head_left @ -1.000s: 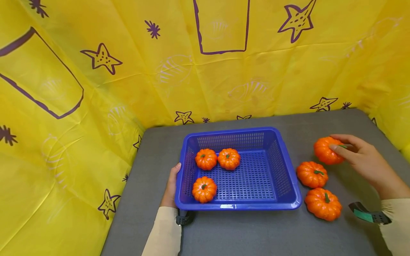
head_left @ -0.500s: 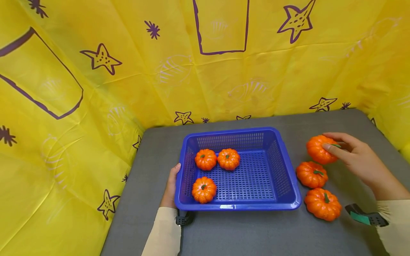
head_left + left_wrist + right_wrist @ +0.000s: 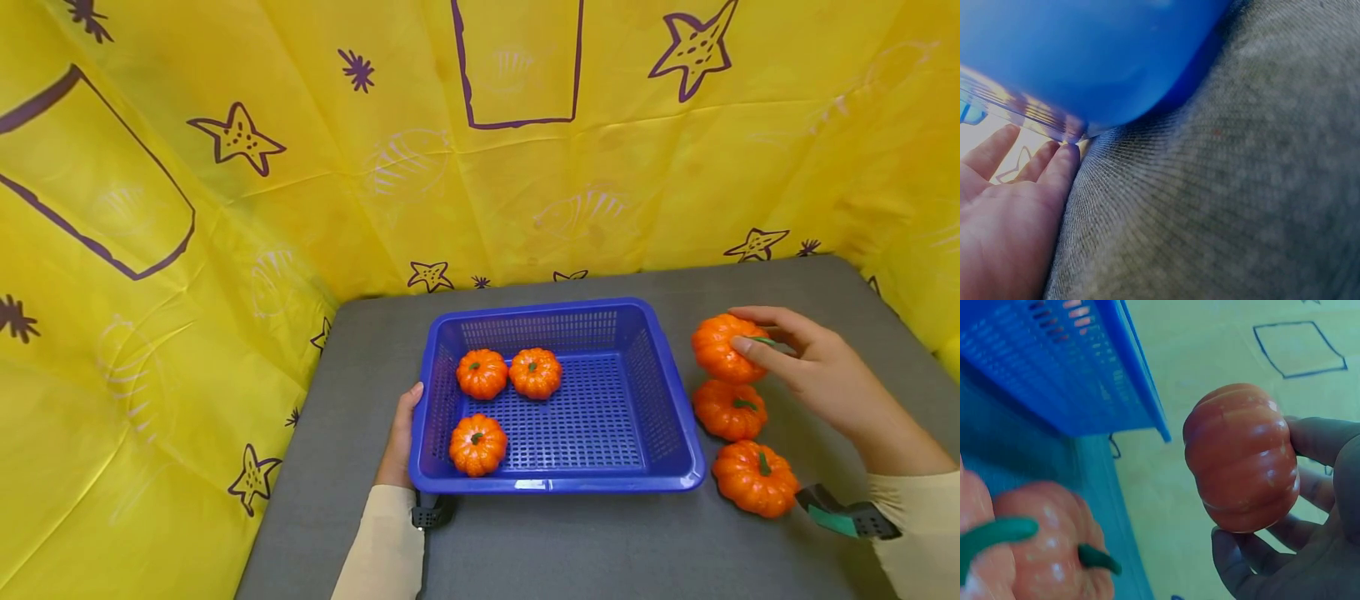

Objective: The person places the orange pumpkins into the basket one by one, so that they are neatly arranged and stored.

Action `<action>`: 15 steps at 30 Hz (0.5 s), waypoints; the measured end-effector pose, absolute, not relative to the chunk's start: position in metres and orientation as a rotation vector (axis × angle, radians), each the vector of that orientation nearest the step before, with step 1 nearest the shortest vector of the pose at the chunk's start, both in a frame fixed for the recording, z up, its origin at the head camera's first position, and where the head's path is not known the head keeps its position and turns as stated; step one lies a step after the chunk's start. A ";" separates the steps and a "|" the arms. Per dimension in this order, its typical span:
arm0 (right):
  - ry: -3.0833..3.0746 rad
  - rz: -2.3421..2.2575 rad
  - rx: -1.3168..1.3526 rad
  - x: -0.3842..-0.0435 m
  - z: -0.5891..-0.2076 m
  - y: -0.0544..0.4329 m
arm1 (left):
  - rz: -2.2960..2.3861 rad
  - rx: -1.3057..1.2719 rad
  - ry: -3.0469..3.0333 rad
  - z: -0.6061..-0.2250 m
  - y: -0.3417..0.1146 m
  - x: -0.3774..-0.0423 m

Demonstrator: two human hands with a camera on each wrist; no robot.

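Note:
My right hand (image 3: 813, 367) holds a small orange pumpkin (image 3: 723, 348) between thumb and fingers, off the table and right of the blue basket (image 3: 555, 483). The right wrist view shows this pumpkin (image 3: 1241, 459) gripped from its stem side, its ribbed body facing outward. Below it on the table sit two more pumpkins, a nearer one (image 3: 757, 482) and a farther one (image 3: 729, 412). My left hand (image 3: 402, 429) rests against the basket's left side; in the left wrist view its fingers (image 3: 1054, 169) look fairly straight and touch the basket's wall. The left thumb is hard to make out.
Three pumpkins lie inside the basket's left half: two at the back (image 3: 482, 373) and one in front (image 3: 478, 445). The basket stands on a grey table (image 3: 570, 550). Yellow patterned cloth (image 3: 495, 192) hangs behind and along both sides.
My right hand has carried the pumpkin leftward toward the basket's right rim, above the farther pumpkin on the table. The left hand and basket have stayed in place.

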State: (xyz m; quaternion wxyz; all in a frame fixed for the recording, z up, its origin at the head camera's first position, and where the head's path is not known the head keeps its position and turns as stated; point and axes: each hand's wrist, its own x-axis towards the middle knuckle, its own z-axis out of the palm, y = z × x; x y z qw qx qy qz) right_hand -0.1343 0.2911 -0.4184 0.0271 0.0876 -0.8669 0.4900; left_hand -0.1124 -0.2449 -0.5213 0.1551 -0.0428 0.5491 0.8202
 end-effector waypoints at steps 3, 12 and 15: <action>-2.675 1.528 0.340 -0.133 -0.416 0.284 | 2.346 -0.134 1.569 -0.520 -0.245 -0.112; -2.647 1.563 0.443 -0.129 -0.413 0.263 | 2.334 -0.134 1.576 -0.520 -0.245 -0.112; -2.640 1.570 0.482 -0.128 -0.412 0.255 | 2.332 -0.156 1.583 -0.520 -0.245 -0.112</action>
